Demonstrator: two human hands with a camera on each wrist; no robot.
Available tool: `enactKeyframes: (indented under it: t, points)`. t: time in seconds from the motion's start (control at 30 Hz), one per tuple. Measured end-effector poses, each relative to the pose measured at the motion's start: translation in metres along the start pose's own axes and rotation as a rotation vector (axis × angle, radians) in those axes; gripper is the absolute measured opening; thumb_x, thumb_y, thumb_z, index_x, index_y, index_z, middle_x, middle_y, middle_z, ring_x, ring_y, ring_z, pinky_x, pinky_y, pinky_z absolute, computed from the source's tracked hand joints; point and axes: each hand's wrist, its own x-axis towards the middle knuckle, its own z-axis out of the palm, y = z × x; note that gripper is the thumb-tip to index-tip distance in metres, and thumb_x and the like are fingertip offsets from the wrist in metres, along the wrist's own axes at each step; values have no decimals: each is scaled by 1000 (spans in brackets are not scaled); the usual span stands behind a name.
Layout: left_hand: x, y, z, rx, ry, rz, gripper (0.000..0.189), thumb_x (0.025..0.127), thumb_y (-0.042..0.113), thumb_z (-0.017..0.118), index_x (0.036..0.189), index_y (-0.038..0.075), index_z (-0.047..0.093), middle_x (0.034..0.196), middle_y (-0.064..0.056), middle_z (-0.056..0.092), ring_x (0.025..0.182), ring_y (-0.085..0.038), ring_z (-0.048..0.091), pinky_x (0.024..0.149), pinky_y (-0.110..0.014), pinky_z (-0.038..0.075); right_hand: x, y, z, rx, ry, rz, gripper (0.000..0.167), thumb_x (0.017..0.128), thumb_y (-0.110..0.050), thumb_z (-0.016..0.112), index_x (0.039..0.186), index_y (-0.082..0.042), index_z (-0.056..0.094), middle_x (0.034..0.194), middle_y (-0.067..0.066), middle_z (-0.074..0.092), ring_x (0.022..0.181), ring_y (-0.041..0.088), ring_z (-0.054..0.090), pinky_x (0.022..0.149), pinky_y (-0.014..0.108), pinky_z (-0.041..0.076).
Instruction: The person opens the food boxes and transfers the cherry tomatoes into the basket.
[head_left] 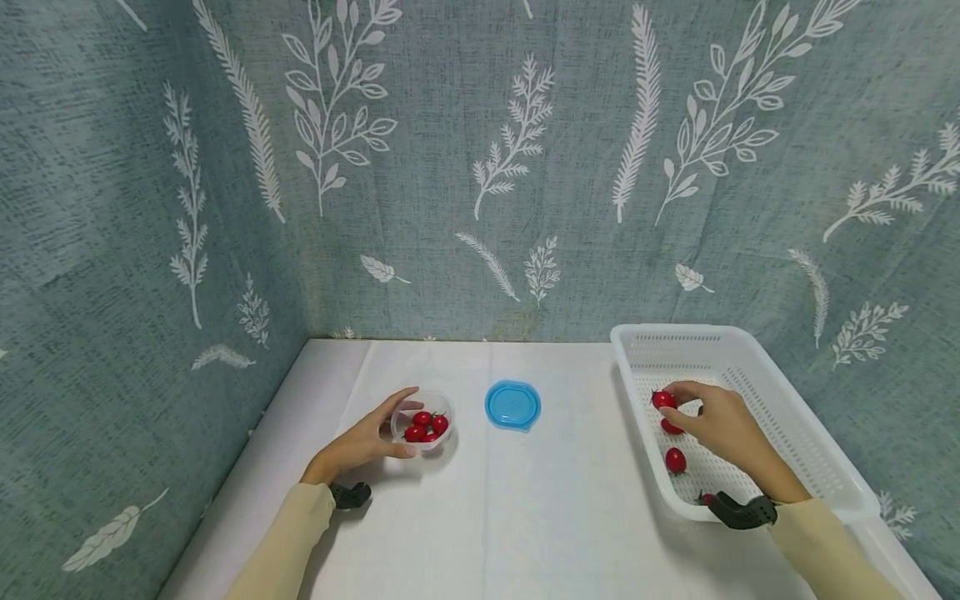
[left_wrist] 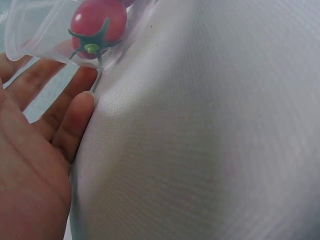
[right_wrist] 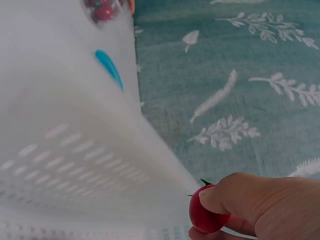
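Observation:
My left hand holds a small clear plastic tub by its side, thumb at the near side and fingers at the far side. Several red cherry tomatoes lie inside; the left wrist view shows one tomato with its green stem through the wall. Over the left part of a white basket, my right hand pinches a cherry tomato between thumb and fingers. Below that hand, a second tomato is partly hidden. Another tomato lies nearer me on the basket floor.
A round blue lid lies on the white tabletop between tub and basket. One more tomato shows at the basket's near end, partly behind the black wrist strap. Patterned green cloth hangs behind and at the sides.

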Motion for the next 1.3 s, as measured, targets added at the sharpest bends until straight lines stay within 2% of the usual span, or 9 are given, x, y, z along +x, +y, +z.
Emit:
enactKeyframes:
  t: [0.2, 0.33, 0.57, 0.83, 1.13, 1.3]
  points:
    - [0, 1, 0, 3, 0, 7, 98, 83, 33, 86, 162, 31, 28, 155, -5, 45, 137, -30, 39, 103, -49, 37, -13, 13, -3, 40, -37, 57, 38, 92, -21, 78, 122, 0, 70, 104, 17, 74, 64, 19, 61, 53, 32, 51]
    - [0, 1, -1, 6, 2, 8, 99, 83, 33, 86, 163, 29, 28, 155, -5, 45, 138, -30, 39, 104, -50, 36, -18, 18, -4, 48, -60, 91, 42, 93, -23, 78, 125, 2, 68, 105, 20, 73, 54, 18, 59, 50, 32, 49]
    - [0, 1, -1, 5, 3, 9, 98, 84, 32, 86, 163, 28, 27, 155, -5, 45, 139, -30, 38, 104, -50, 36, -26, 23, -6, 41, -104, 120, 41, 93, -22, 77, 124, 4, 67, 105, 22, 73, 51, 19, 58, 48, 34, 48]
    - [-1, 0, -1, 5, 1, 18, 98, 84, 33, 86, 162, 29, 28, 155, -5, 46, 139, -31, 38, 105, -50, 36, -29, 27, -8, 41, -117, 154, 42, 93, -21, 77, 126, 4, 67, 108, 23, 73, 53, 21, 60, 49, 34, 47]
    - [-1, 0, 0, 4, 7, 7, 97, 83, 34, 86, 161, 33, 29, 155, -4, 45, 140, -30, 38, 106, -51, 36, -25, 22, -10, 32, -89, 128, 40, 94, -26, 76, 124, 0, 69, 108, 18, 73, 53, 22, 59, 47, 33, 42]
    - [-1, -1, 0, 1, 11, 2, 98, 82, 34, 87, 161, 33, 29, 155, -3, 46, 140, -30, 38, 107, -52, 35, -20, 12, -8, 30, -58, 97, 36, 94, -25, 76, 122, -2, 71, 107, 16, 74, 53, 18, 58, 48, 32, 43]
